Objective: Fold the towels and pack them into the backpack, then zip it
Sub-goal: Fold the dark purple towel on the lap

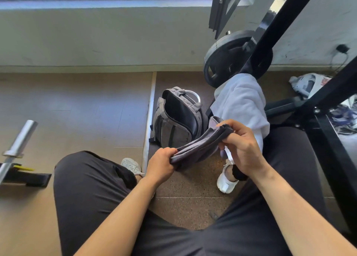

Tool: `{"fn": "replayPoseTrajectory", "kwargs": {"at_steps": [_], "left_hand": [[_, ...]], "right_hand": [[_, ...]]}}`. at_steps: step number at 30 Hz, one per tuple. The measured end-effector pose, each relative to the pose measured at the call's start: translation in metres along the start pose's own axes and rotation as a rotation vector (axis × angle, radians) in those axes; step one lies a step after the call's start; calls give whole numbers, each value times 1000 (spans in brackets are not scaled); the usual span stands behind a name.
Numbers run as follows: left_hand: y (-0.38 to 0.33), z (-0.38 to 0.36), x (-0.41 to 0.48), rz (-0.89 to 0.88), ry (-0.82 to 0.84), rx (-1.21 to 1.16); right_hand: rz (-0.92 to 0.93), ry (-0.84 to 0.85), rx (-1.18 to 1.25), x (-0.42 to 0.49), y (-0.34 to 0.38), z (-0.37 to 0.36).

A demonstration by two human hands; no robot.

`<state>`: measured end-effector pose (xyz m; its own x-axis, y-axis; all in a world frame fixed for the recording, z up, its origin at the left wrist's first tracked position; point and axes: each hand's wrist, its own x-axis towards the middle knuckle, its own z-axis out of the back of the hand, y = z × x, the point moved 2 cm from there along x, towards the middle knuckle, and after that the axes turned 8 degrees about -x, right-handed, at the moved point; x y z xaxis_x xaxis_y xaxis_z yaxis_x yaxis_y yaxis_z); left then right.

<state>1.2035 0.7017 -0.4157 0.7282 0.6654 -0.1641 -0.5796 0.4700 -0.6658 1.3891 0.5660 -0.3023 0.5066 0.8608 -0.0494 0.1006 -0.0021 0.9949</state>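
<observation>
Both hands are closed on one grey towel (197,147). One end is gripped in the curled fingers of the left hand (162,165), and the other is pinched between the thumb and fingers of the right hand (241,145). The cloth is held taut between them, above the floor and in front of the knees.

A black rack frame (286,14) with a weight plate (231,56) is seen on the right. Just below the plate, a white towel (241,105) is draped loosely beside the right knee. It is bunched and unfolded, so it is judged to be untouched by the task so far.

The backpack (177,118) is stood upright on the floor just beyond the hands, touching neither towel. Its main compartment is unzipped and gaping wide. The inside is dark, and it cannot be made out whether anything has already been packed there.

The grey towel has been brought down to a narrow band of several layers, so its folding is judged to be nearly finished. It has not yet been placed in the bag.

The task is therefore judged to be at an early stage. The grey towel is left to be packed, the white one to be folded and packed, and the zip to be closed.
</observation>
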Motion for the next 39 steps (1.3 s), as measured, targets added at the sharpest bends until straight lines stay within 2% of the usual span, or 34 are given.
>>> {"fn": "replayPoseTrajectory", "kwargs": {"at_steps": [2,4,8,18,25,27,33,39], "left_hand": [[3,11,0,-3,-123,43],[12,21,2,9,-185,-29],[18,32,1,71,-6,-336],[8,37,-13,136,371,-608],[11,42,-15,110,476,-732],[9,41,-13,120,426,-690],[-10,34,-12,48,246,-255],[-13,30,-11,-123,88,104]], "right_hand": [[-7,-93,-29,2,-5,7],[-19,-175,-72,5,-11,16],[-18,-305,-62,9,-8,28],[-4,-362,-11,15,-5,42],[-5,-371,-1,14,0,45],[0,-365,-28,14,0,45],[24,-303,-29,13,0,37],[31,-256,-1,13,-3,33]]}}
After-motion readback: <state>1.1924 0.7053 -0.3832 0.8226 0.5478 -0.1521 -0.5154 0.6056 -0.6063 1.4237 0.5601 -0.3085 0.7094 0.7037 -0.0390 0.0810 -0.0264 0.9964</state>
